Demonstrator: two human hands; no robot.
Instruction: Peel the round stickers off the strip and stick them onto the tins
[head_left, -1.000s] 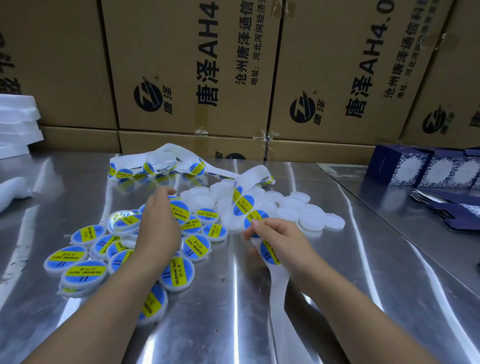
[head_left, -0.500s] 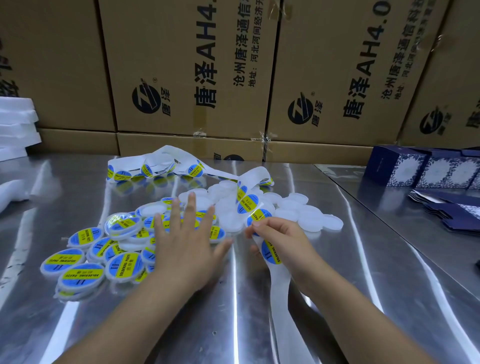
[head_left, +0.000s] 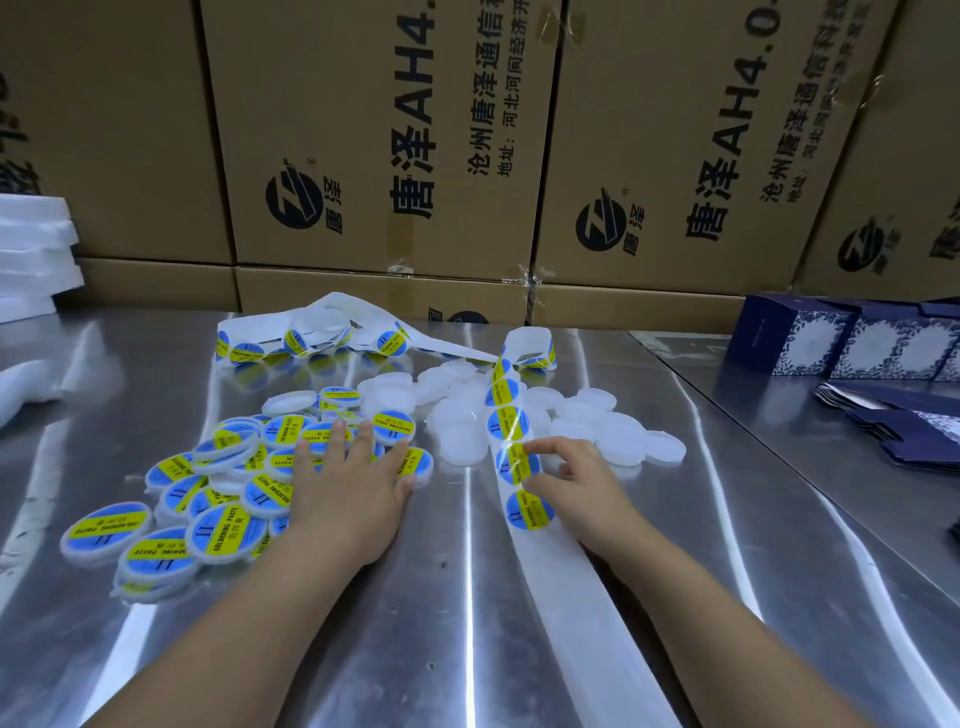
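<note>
A white backing strip (head_left: 561, 587) runs from the near edge up the steel table, carrying round blue-and-yellow stickers (head_left: 529, 511). My right hand (head_left: 582, 478) pinches the edge of one sticker (head_left: 517, 464) on the strip with forefinger and thumb. Plain white tins (head_left: 618, 441) lie in a heap beside and behind the strip. To the left lies a pile of several labelled tins (head_left: 221, 530). My left hand (head_left: 353, 483) lies flat with spread fingers on the right side of that pile.
More coiled sticker strip (head_left: 311, 332) lies at the back of the steel table (head_left: 457, 649). Brown cartons (head_left: 395, 145) wall off the rear. Blue patterned boxes (head_left: 852, 338) and flat blue box blanks (head_left: 893, 421) sit right; white foam sheets (head_left: 31, 249) are stacked far left.
My left hand spread flat and slid back toward me over the labelled tins, pushing them together to the left. My right hand's fingers stayed on the sticker on the strip.
</note>
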